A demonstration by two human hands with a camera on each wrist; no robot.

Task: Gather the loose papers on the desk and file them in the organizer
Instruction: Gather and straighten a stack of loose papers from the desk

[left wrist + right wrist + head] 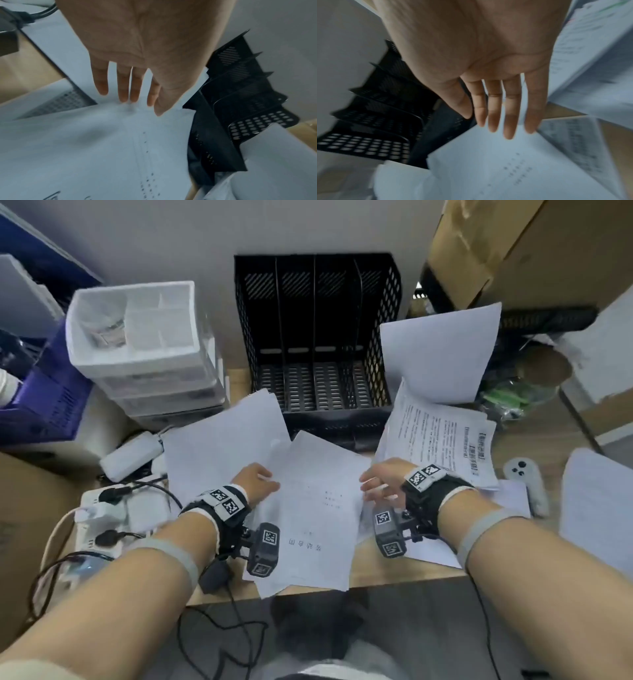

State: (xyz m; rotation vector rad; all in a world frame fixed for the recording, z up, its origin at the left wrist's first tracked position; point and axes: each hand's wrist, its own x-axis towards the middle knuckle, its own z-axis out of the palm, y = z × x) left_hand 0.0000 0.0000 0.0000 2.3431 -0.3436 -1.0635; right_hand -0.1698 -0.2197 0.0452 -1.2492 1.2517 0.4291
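Observation:
A black mesh organizer with several upright slots, all bare, stands at the back of the desk. Loose papers lie in front of it: a centre sheet with faint print, a blank sheet under its left side, a printed stack on the right, and a blank sheet leaning up behind that stack. My left hand has straight fingers touching the centre sheet's left edge. My right hand is spread flat, fingers straight, over the sheet's right edge. Neither hand grips anything.
A white drawer unit stands left of the organizer, with a power strip and cables in front of it. A cardboard box looms at the back right. A white controller and another sheet lie at the far right.

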